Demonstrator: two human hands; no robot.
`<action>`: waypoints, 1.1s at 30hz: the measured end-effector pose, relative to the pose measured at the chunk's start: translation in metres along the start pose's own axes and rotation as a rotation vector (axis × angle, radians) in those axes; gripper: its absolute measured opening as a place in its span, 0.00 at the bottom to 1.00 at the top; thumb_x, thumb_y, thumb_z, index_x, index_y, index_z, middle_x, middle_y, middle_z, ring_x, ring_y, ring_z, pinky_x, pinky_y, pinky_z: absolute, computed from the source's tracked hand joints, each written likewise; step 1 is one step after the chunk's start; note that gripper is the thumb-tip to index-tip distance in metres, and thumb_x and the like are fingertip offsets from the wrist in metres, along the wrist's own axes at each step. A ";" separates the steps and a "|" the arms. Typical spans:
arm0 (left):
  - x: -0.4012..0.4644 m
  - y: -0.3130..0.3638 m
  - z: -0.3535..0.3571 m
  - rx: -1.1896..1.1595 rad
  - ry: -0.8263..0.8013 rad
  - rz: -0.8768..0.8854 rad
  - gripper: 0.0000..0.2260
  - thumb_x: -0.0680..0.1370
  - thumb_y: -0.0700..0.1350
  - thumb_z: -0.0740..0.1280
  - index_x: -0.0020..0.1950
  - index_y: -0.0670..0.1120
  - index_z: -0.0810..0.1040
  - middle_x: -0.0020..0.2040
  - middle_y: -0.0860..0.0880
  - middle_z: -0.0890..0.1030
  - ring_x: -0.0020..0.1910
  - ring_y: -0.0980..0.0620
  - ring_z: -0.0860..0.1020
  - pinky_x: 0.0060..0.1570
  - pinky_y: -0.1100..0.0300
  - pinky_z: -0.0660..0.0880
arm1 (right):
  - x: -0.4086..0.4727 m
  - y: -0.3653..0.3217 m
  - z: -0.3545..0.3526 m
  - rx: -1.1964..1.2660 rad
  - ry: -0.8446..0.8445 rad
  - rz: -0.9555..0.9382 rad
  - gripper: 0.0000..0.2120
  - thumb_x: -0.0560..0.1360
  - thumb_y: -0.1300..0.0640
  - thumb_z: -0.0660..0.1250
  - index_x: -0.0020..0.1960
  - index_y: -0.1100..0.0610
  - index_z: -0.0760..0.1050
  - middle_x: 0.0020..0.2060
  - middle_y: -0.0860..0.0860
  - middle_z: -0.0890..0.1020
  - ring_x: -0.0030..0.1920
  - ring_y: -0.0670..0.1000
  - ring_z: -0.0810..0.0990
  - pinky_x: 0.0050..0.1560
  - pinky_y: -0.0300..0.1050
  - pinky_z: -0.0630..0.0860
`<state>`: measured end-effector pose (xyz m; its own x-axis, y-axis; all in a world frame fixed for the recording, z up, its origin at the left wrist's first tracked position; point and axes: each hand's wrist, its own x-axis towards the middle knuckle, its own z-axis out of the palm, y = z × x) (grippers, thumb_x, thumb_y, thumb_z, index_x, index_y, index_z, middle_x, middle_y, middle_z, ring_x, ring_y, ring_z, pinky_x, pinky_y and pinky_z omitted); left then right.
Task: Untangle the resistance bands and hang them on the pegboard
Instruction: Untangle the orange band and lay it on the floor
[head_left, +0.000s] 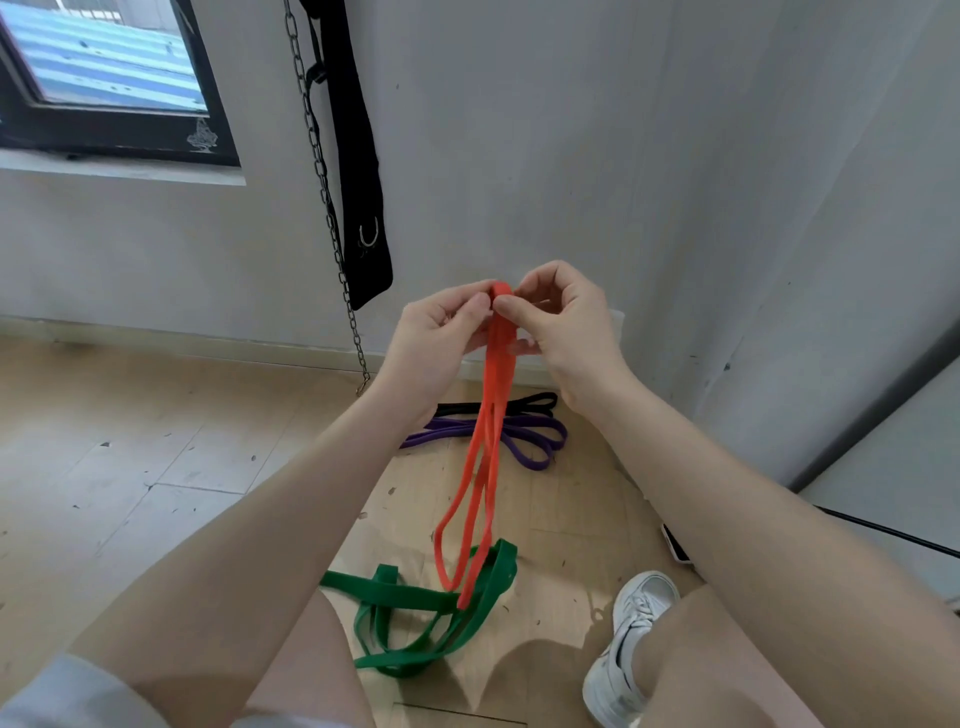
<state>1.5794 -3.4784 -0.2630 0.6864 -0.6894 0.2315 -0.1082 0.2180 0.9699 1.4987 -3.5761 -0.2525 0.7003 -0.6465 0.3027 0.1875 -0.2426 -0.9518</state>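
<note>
An orange resistance band (485, 452) hangs in long loops from both hands, held up in front of the wall. My left hand (434, 345) and my right hand (563, 325) both pinch its folded top end, fingertips close together. Its lower loops reach down to a green band (415, 618) lying coiled on the wooden floor, and the two seem to overlap there. A purple band (530, 436) and a black band (524, 402) lie on the floor by the wall, behind the orange one. No pegboard is in view.
A metal chain (324, 197) and a black strap (358, 171) hang on the wall to the left. A window (104, 78) is at upper left. A white sneaker (628, 644) stands at lower right, near a dark flat object (675, 543).
</note>
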 end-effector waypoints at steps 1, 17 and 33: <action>-0.001 -0.002 0.000 -0.008 -0.039 -0.008 0.10 0.79 0.38 0.61 0.56 0.47 0.79 0.47 0.49 0.83 0.49 0.53 0.82 0.51 0.62 0.78 | 0.001 0.001 0.000 -0.044 0.021 -0.025 0.11 0.72 0.63 0.71 0.38 0.54 0.70 0.33 0.48 0.74 0.34 0.46 0.74 0.35 0.38 0.76; 0.034 0.000 -0.016 0.464 -0.448 -0.018 0.13 0.71 0.34 0.71 0.53 0.46 0.78 0.49 0.49 0.83 0.47 0.53 0.83 0.53 0.59 0.79 | 0.017 0.034 -0.026 0.255 -0.377 0.361 0.16 0.74 0.62 0.68 0.59 0.58 0.69 0.40 0.50 0.82 0.40 0.52 0.83 0.46 0.50 0.80; 0.067 -0.030 0.015 0.388 -0.318 0.037 0.10 0.73 0.32 0.68 0.53 0.42 0.76 0.45 0.49 0.79 0.38 0.63 0.79 0.44 0.70 0.76 | 0.019 0.089 -0.088 -0.161 -0.315 0.216 0.11 0.80 0.59 0.59 0.58 0.45 0.69 0.35 0.48 0.77 0.36 0.48 0.73 0.42 0.45 0.73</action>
<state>1.6184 -3.5415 -0.2752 0.4302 -0.8759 0.2186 -0.4291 0.0146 0.9031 1.4677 -3.6735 -0.3272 0.8929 -0.4481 0.0436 -0.0794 -0.2521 -0.9644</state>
